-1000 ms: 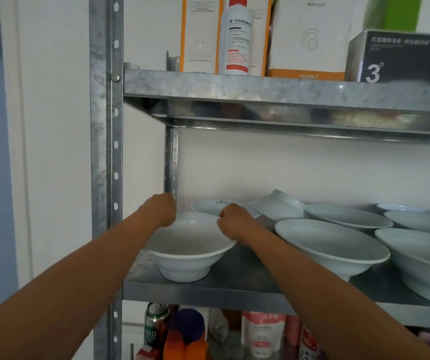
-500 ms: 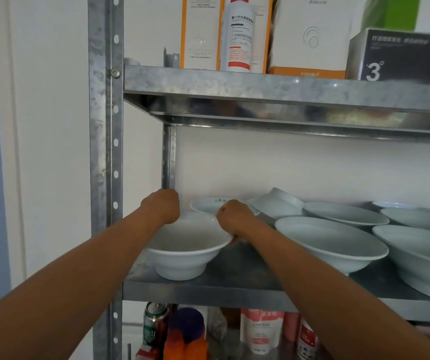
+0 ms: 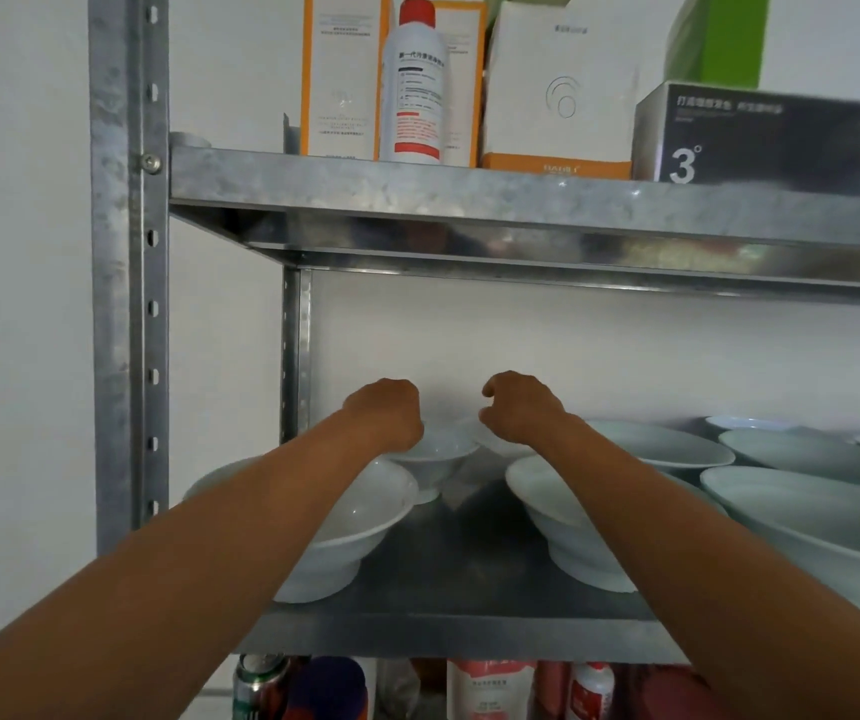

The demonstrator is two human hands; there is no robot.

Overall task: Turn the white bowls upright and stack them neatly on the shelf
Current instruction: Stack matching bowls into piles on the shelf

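Several white bowls stand upright on the middle metal shelf (image 3: 469, 634). A small white bowl (image 3: 433, 457) sits at the back, between my hands. My left hand (image 3: 386, 415) curls over its left rim. My right hand (image 3: 521, 407) has curled fingers at its right rim and hides the tilted bowl behind it. A wide bowl (image 3: 360, 517) stands at the front left under my left forearm. Another wide bowl (image 3: 563, 522) stands under my right forearm.
More wide bowls (image 3: 807, 506) fill the shelf's right side. The upper shelf (image 3: 469, 194) hangs low overhead and carries boxes and a white bottle (image 3: 417, 85). A steel upright (image 3: 126, 304) bounds the left side. Cans and bottles sit on the shelf below.
Both hands let go of the front left bowl and reached back to the small bowl at the rear. The camera moved closer and tilted up.
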